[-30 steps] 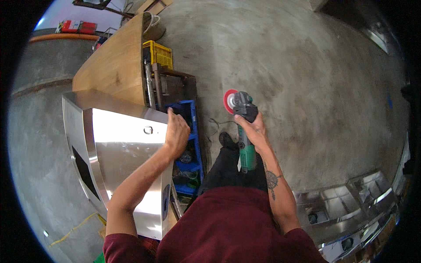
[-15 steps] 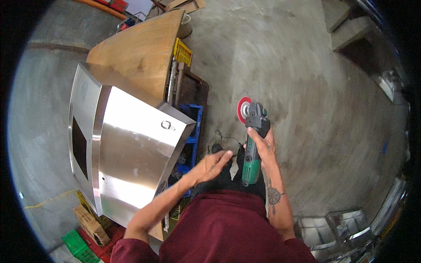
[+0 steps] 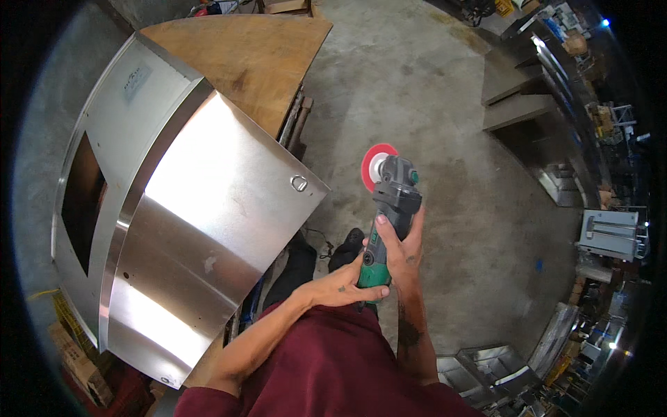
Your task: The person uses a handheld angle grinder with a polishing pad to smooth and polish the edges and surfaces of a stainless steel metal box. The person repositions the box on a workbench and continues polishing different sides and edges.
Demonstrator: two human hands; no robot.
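Observation:
An angle grinder (image 3: 393, 199) with a green and black body is held in front of my waist, its head pointing away from me. A red disc (image 3: 369, 167) is mounted on the left of its head. My right hand (image 3: 403, 243) wraps round the middle of the body, thumb on top. Lower down, my left hand (image 3: 347, 286) grips the green rear end. To the left lies a large stainless steel panel housing (image 3: 201, 229), shiny and bent along one edge, with a small metal ring fitting (image 3: 299, 183) near its right corner. The disc is apart from the metal.
The housing rests on a wooden tabletop (image 3: 243, 62). Cardboard boxes (image 3: 80, 361) stand at the lower left. Steel sinks (image 3: 486, 368) sit on the floor at lower right, and grey steel cabinets (image 3: 521, 111) stand at far right. A cord (image 3: 323, 240) lies by my feet.
My left hand has moved from beside the grinder onto its rear end. The view has shifted, so the steel housing appears larger and more of the right side shows.

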